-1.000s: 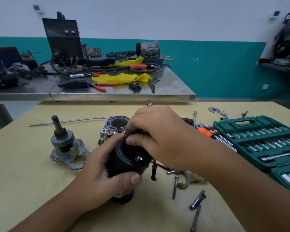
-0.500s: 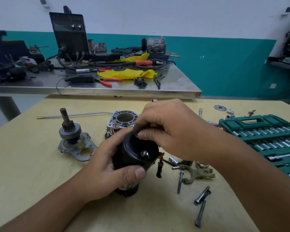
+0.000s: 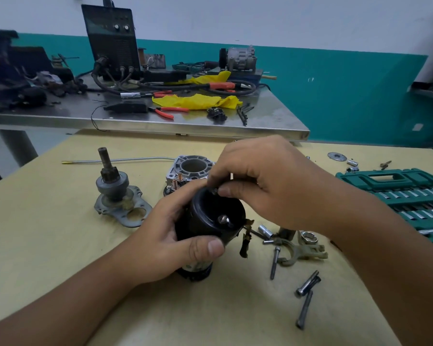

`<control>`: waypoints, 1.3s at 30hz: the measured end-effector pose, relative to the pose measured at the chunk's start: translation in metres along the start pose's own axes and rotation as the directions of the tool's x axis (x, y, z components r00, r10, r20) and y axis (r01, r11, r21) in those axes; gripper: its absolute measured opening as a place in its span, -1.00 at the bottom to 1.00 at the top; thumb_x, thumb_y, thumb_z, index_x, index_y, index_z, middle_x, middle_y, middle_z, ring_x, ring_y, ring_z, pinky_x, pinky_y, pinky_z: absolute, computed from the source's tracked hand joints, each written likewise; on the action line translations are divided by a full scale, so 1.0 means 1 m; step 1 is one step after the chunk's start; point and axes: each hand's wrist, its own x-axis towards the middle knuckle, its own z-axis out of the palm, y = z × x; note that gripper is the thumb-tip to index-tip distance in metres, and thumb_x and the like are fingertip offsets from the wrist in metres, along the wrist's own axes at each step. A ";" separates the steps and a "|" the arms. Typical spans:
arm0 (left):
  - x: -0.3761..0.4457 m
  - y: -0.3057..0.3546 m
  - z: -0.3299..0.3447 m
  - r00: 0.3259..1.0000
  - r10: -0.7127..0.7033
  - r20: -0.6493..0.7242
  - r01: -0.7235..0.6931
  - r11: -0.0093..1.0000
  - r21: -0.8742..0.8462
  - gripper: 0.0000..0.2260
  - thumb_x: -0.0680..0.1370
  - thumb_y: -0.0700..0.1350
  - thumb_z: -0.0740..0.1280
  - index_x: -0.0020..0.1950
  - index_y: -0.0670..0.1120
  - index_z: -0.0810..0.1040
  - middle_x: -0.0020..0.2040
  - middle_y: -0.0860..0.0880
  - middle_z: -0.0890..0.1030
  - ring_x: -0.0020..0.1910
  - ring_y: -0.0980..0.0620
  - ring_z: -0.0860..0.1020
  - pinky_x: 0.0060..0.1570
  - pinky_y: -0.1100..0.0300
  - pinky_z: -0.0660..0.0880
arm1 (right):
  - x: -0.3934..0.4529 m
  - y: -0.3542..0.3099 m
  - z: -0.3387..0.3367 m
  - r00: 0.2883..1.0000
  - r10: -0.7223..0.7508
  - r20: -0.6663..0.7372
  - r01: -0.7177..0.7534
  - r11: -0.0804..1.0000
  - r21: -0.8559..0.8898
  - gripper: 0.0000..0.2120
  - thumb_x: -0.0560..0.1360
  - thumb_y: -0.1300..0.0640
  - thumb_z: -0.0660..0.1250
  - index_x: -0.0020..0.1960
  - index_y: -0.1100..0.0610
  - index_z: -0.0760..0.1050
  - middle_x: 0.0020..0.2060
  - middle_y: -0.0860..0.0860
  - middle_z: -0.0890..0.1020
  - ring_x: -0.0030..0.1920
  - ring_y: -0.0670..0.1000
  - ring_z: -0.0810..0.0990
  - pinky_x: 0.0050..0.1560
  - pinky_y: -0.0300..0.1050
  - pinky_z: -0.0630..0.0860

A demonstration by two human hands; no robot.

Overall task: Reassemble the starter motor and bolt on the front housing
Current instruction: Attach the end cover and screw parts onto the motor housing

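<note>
Light was even and soft, overhead by the look of it, throwing only faint shadows under the hands. A pale sheen ran along the steel bench (image 3: 160, 126) edge. Corners bent with wide-angle distortion, and the far background sat slightly smeared.

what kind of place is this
Most likely an auto-electrical repair workshop: a green socket set case lies open on the wooden table, a welding machine stands on the steel bench, and loose bolts lie around.
</note>
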 end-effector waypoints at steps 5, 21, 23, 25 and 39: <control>-0.001 0.001 0.001 1.000 0.006 -0.010 -0.006 1.000 -0.018 -0.39 0.51 0.13 0.53 0.47 -0.07 0.47 0.24 -0.12 0.63 0.27 -0.06 0.60 0.24 0.13 0.52 | 0.000 -0.001 0.001 1.000 0.023 -0.017 -0.024 0.999 -0.036 -0.92 0.56 0.12 0.45 0.00 0.11 0.69 -0.18 -0.03 0.65 -0.15 -0.01 0.58 -0.14 -0.05 0.53; 0.001 0.002 0.003 1.000 0.013 0.020 -0.014 1.000 0.026 -0.50 0.54 0.11 0.50 0.31 -0.17 0.49 0.15 -0.20 0.58 0.17 -0.25 0.58 0.17 -0.05 0.53 | 0.011 -0.038 -0.001 0.957 0.241 0.158 -0.190 0.940 -0.283 -0.77 0.63 -0.19 0.04 -0.09 -0.06 0.25 -0.23 -0.15 0.35 -0.16 0.01 0.40 -0.18 -0.04 0.33; 0.001 0.001 0.001 1.000 0.012 0.028 -0.013 0.999 0.040 -0.47 0.53 0.12 0.50 0.32 -0.21 0.49 0.14 -0.25 0.57 0.16 -0.31 0.56 0.17 -0.12 0.52 | 0.011 -0.038 0.001 0.959 0.246 0.142 -0.197 0.936 -0.293 -0.76 0.61 -0.19 0.03 -0.10 -0.05 0.25 -0.24 -0.13 0.36 -0.16 0.02 0.40 -0.18 -0.03 0.32; 0.001 -0.001 0.001 0.999 0.001 0.033 -0.002 0.999 0.032 -0.43 0.53 0.11 0.50 0.35 -0.24 0.47 0.17 -0.27 0.57 0.18 -0.30 0.56 0.18 -0.10 0.53 | 0.010 -0.035 0.002 0.968 0.228 0.109 -0.194 0.947 -0.256 -0.77 0.63 -0.14 0.12 -0.09 -0.02 0.31 -0.25 -0.10 0.41 -0.15 0.03 0.42 -0.18 -0.02 0.32; -0.001 0.001 0.001 1.000 0.011 0.029 -0.011 1.000 -0.014 -0.34 0.51 0.10 0.52 0.46 -0.23 0.42 0.24 -0.27 0.57 0.26 -0.06 0.58 0.25 0.13 0.50 | 0.000 -0.006 -0.005 1.000 0.016 0.002 -0.016 0.997 -0.074 -0.84 0.50 0.17 0.51 0.06 0.02 0.73 -0.21 -0.27 0.53 -0.21 -0.25 0.51 -0.13 -0.55 0.37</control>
